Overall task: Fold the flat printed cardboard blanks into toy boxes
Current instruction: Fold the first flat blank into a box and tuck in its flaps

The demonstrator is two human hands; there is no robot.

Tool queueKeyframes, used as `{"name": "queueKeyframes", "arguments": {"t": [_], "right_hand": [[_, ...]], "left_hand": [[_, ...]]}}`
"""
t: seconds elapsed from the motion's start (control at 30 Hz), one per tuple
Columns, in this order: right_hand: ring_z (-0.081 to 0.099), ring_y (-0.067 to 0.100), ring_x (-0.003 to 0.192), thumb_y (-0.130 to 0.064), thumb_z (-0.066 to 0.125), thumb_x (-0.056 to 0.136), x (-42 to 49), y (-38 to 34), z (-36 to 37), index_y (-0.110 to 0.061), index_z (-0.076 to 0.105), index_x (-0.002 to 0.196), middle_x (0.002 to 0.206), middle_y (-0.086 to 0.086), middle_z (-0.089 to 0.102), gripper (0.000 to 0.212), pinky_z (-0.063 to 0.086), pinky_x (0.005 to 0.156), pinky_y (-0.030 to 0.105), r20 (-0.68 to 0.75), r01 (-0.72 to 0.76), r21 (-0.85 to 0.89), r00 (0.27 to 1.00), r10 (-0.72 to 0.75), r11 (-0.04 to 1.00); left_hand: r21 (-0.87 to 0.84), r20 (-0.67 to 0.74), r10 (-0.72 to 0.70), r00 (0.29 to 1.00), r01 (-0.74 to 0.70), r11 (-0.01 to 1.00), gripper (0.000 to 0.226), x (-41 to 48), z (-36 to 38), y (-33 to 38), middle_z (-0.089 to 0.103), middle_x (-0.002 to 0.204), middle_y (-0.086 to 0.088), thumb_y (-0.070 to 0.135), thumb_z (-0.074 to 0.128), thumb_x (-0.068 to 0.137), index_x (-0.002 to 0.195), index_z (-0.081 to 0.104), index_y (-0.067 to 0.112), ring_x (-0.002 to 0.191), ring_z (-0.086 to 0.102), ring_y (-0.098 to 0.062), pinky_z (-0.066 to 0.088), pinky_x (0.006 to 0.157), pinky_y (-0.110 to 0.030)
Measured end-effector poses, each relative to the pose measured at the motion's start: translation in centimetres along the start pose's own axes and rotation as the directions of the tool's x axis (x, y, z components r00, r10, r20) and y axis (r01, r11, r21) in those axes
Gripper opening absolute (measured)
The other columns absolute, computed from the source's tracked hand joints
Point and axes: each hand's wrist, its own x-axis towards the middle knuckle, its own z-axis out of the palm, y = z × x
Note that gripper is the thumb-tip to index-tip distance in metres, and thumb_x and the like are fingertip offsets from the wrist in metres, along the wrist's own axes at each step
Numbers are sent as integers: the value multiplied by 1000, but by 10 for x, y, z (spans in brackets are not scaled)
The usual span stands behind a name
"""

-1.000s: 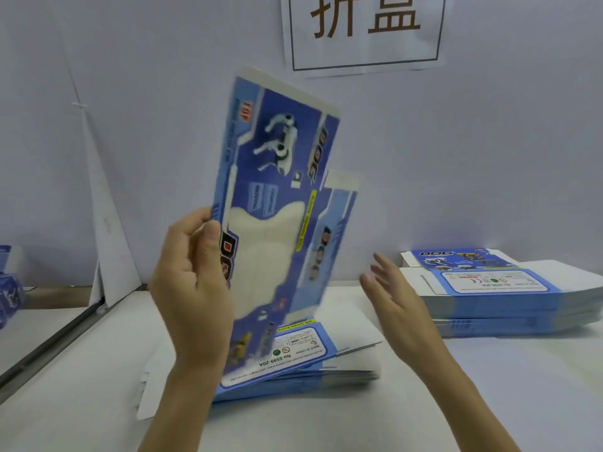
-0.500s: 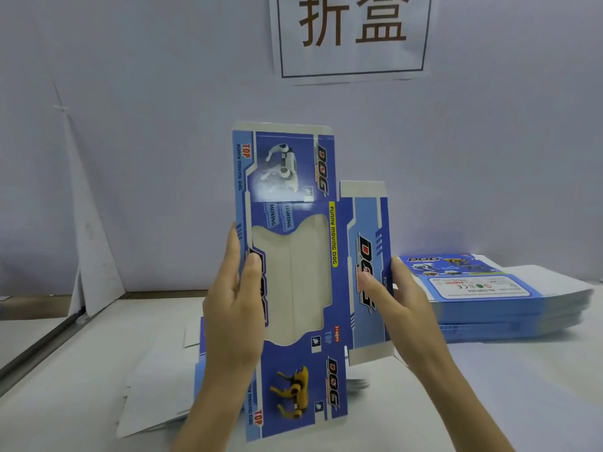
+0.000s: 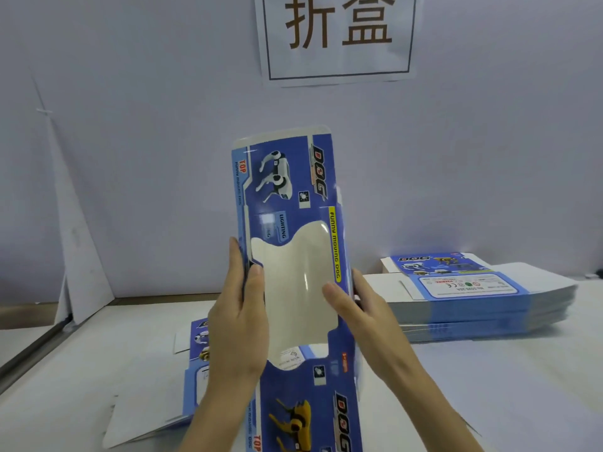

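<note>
I hold one blue printed box blank (image 3: pixel 293 197) upright in front of me, its clear window facing me. My left hand (image 3: pixel 238 318) grips its left edge, thumb on the front and fingers behind. My right hand (image 3: pixel 359 311) grips its right edge, thumb on the window film and fingers wrapped behind; the side panel there is folded back out of sight. Under my hands lies a small pile of flat blanks (image 3: pixel 195 380) on the white table (image 3: pixel 489 386). A taller stack of blanks (image 3: pixel 473 298) sits at the right.
A pale wall with a paper sign (image 3: pixel 337 37) stands close behind the table. A white folded card (image 3: pixel 78 256) leans in the left corner. A metal rail (image 3: pixel 36 350) runs along the table's left side.
My left hand brought the blank from a tilted hold to upright and square. My right hand came from free air onto its right edge, and the side panel has swung back behind the front.
</note>
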Motion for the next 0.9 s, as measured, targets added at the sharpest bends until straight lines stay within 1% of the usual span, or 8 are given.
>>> {"name": "queueKeyframes", "arguments": {"t": [0.1, 0.27, 0.33, 0.4, 0.47, 0.57, 0.67, 0.9], "right_hand": [[67, -6, 87, -70, 67, 54, -2, 1, 7, -41, 49, 110, 92, -32, 66, 66, 49, 58, 7, 52, -17, -37, 998, 19, 999], [72, 8, 82, -61, 74, 58, -1, -4, -5, -27, 59, 104, 91, -10, 74, 60, 51, 57, 13, 26, -102, 112, 995, 99, 988], [73, 13, 71, -50, 80, 67, -1, -10, -12, -21, 60, 97, 79, -7, 75, 46, 52, 52, 16, 68, -170, 207, 985, 159, 964], [71, 12, 62, -48, 77, 63, -2, -14, -19, -19, 58, 92, 69, -9, 73, 45, 52, 49, 18, 90, -229, 238, 973, 213, 944], [72, 15, 62, -46, 80, 64, -2, -16, -23, -18, 59, 92, 70, -6, 73, 44, 54, 51, 22, 122, -269, 255, 962, 245, 929], [74, 24, 70, -39, 74, 72, -2, -14, -25, -16, 60, 98, 83, 5, 76, 37, 56, 52, 26, 153, -279, 306, 958, 242, 910], [74, 25, 71, -34, 69, 70, -2, -11, -21, -15, 59, 100, 84, 8, 76, 37, 56, 51, 26, 123, -256, 301, 966, 229, 919], [74, 27, 73, -37, 72, 67, 0, -20, -25, -15, 66, 96, 86, 9, 76, 36, 56, 52, 26, 3, -132, 247, 991, 135, 960]], "left_hand": [[11, 53, 8, 999, -9, 1000, 63, -3, 5, -1, 55, 118, 28, 61, 32, 79, 141, 19, 58, 101, 58, 3, 50, 66, -9], [-97, 184, 12, 983, 6, 995, 45, 8, -9, 3, 62, 116, 29, 36, 45, 93, 137, 40, 47, 99, 61, 11, 49, 65, -7], [-129, 277, -38, 960, 76, 989, 56, 13, -19, 2, 66, 114, 22, 45, 60, 79, 133, 44, 48, 101, 66, -1, 55, 65, -16], [-101, 331, -138, 934, 181, 978, 77, 16, -26, 4, 69, 105, 16, 65, 76, 54, 123, 45, 52, 94, 70, -11, 57, 61, -23], [-24, 331, -208, 920, 229, 973, 91, 19, -31, 1, 72, 98, 9, 68, 85, 37, 117, 50, 41, 85, 72, -14, 56, 59, -25], [28, 190, -239, 952, 238, 971, 72, 26, -35, -7, 75, 88, 3, 49, 91, 45, 107, 60, 28, 72, 73, -15, 56, 54, -30], [21, 118, -244, 962, 244, 970, 56, 33, -36, -8, 76, 77, 1, 43, 79, 51, 100, 64, 21, 65, 73, -19, 56, 50, -31], [-73, 294, -251, 922, 283, 956, 54, 38, -40, -1, 75, 90, -11, 41, 71, 62, 109, 62, 17, 77, 73, -28, 58, 55, -34]]}}
